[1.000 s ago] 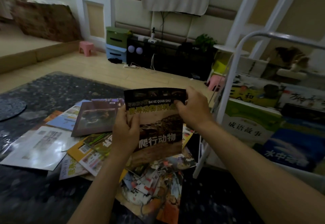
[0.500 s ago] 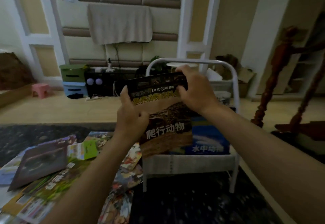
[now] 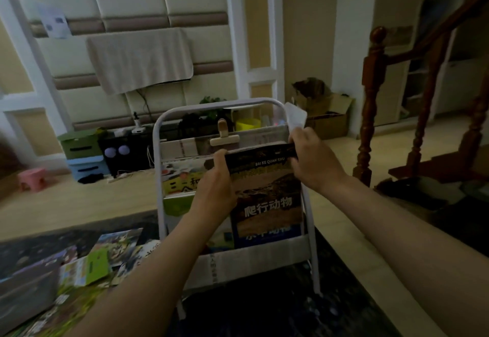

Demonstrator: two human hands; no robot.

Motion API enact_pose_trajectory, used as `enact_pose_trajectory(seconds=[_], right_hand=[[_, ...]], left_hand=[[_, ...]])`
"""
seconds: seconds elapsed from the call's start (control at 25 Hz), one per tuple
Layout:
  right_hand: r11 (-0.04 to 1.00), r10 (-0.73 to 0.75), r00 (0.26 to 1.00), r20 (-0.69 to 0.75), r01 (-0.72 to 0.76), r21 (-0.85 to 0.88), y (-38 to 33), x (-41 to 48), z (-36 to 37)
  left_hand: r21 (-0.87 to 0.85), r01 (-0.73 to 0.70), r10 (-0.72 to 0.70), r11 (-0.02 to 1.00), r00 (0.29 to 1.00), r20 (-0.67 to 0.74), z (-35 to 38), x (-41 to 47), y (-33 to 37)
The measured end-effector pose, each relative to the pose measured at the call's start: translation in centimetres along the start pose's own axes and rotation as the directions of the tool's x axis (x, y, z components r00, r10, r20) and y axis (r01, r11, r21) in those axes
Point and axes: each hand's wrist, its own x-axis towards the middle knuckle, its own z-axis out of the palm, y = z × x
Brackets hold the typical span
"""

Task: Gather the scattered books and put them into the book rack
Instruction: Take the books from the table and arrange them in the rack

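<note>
Holds the book [image 3: 266, 193] upright with both hands, in front of the right half of the rack [image 3: 158, 156]. Grips its upper left edge with the left hand [image 3: 215, 185], fingers curled round it, thumb up at the top corner. Grips its upper right corner with the right hand [image 3: 315, 163], fingers curled over the top edge. Covers most of a blue book [image 3: 267, 238] standing in the lower pocket; cannot tell whether touching it or the pocket. Beside it in the rack, behind the left hand: a yellow book [image 3: 180, 182]. Scattered on the dark mat [image 3: 264, 310], left of the rack: more books [image 3: 87, 265], lying flat and overlapping.
</note>
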Motion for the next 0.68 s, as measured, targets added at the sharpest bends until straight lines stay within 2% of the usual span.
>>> enact_pose_trajectory(seconds=[0.12, 0.24, 0.4, 0.56, 0.68], right_hand=[[0.996, -0.053, 0.999, 0.004, 0.054, -0.077, 0.4, -0.5, 1.6], [0.963, -0.142, 0.99, 0.003, 0.138, -0.23, 0.4, -0.8, 3.3], [0.903, -0.18, 0.983, 0.042, 0.182, -0.389, 0.4, -1.2, 4.8], [0.875, -0.185, 0.978, 0.097, 0.209, -0.436, 0.3, -1.5, 5.3], [0.872, -0.197, 0.976, 0.092, 0.217, -0.438, 0.3, -1.3, 5.7]], left_hand=[[0.036, 0.008, -0.009, 0.999, 1.0, 0.025, 0.9, -0.3, -1.2], [0.196, 0.028, -0.027, 0.98, 1.0, -0.005, 2.0, -0.8, -2.6], [0.345, 0.085, -0.104, 0.935, 0.994, 0.037, 3.0, -0.8, -2.8], [0.387, 0.13, -0.168, 0.913, 0.984, 0.065, 3.8, -1.2, -2.5], [0.466, 0.11, -0.178, 0.878, 0.979, 0.103, 4.0, -1.2, -2.3]])
